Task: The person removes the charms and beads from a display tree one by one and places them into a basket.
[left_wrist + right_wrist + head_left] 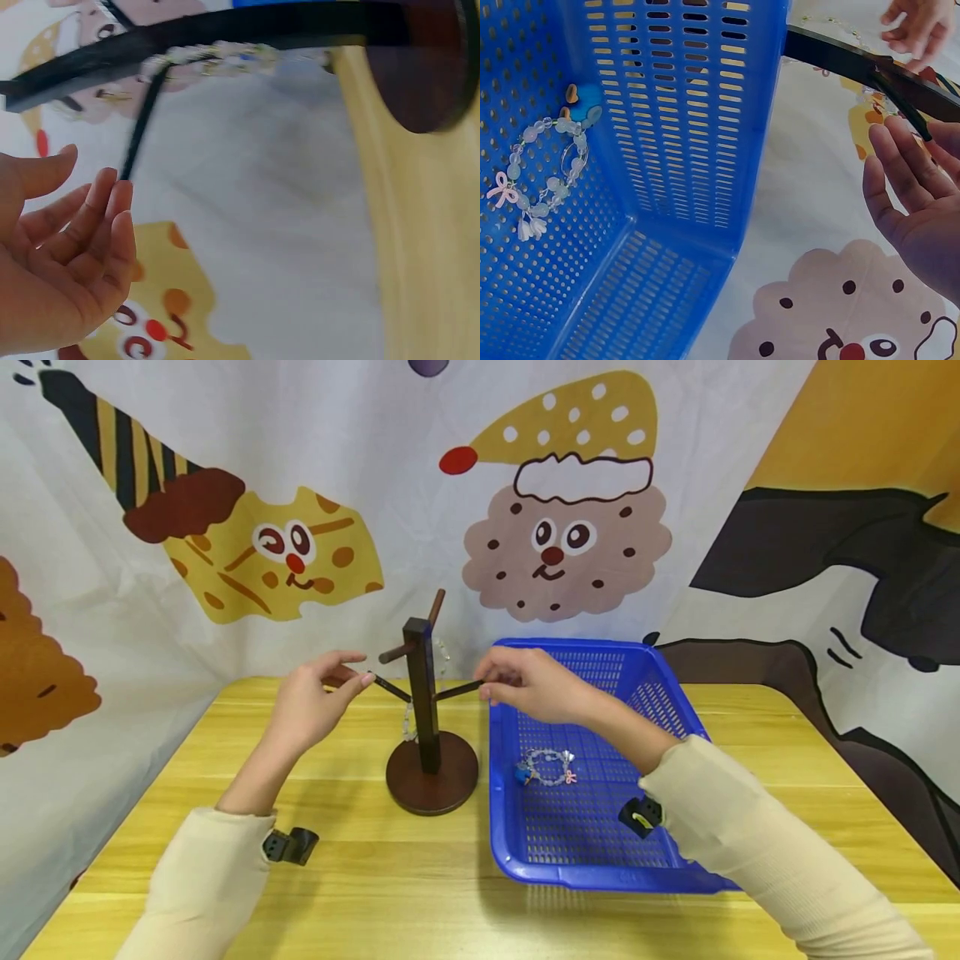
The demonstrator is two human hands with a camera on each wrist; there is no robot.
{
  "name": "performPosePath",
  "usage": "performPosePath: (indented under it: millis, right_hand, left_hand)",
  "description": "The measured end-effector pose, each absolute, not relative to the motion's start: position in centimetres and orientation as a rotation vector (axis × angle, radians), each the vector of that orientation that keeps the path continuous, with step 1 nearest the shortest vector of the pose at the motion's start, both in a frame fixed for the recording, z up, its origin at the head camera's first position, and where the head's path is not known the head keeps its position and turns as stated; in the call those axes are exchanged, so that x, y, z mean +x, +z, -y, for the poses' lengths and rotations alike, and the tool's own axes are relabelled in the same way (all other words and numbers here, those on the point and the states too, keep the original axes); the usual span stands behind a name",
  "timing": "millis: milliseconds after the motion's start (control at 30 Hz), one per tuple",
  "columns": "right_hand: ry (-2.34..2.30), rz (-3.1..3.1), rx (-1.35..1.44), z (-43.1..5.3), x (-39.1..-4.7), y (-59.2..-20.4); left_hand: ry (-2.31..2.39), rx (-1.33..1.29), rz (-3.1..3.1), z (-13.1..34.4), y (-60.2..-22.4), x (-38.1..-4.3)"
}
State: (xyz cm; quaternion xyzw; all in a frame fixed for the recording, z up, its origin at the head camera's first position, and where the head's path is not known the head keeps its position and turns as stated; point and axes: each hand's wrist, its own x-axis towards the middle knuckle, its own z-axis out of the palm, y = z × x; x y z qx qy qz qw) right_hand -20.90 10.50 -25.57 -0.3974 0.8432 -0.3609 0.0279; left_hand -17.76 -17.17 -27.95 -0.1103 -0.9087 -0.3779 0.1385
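A dark brown wooden stand [423, 693] with a round base and several pegs stands upright between both hands. My left hand [311, 697] is at the tip of its left lower peg [390, 687]; in the left wrist view the fingers are loosely bent and the thumb is apart from them. At the tip of the right lower peg [459, 690] is my right hand [536, 683], its fingers loosely bent in the right wrist view. Beaded strands [225, 60] hang at the stand, partly hidden behind the post. Neither hand shows a bead strand in its fingers.
A blue plastic basket [517, 870] stands right of the stand, under my right forearm. Inside lies a beaded bracelet [531, 135] with a pink bow and a blue charm. Behind the wooden table [360, 893] hangs a cartoon-printed cloth [420, 468].
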Motion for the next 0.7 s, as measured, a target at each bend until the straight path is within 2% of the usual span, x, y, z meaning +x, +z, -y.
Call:
performPosePath:
  millis: [367, 700]
  right_hand:
    - [-1.127, -2.611, -1.22, -10.5, -20.9, -25.7]
    - [-1.134, -2.605, -1.201, -10.4, -20.7, -25.5]
  left_hand:
    - [-1.071, -0.491, 2.437, 15.2, -24.7, -14.5]
    - [-1.065, -0.581, 2.223, 13.5, -23.3, -12.7]
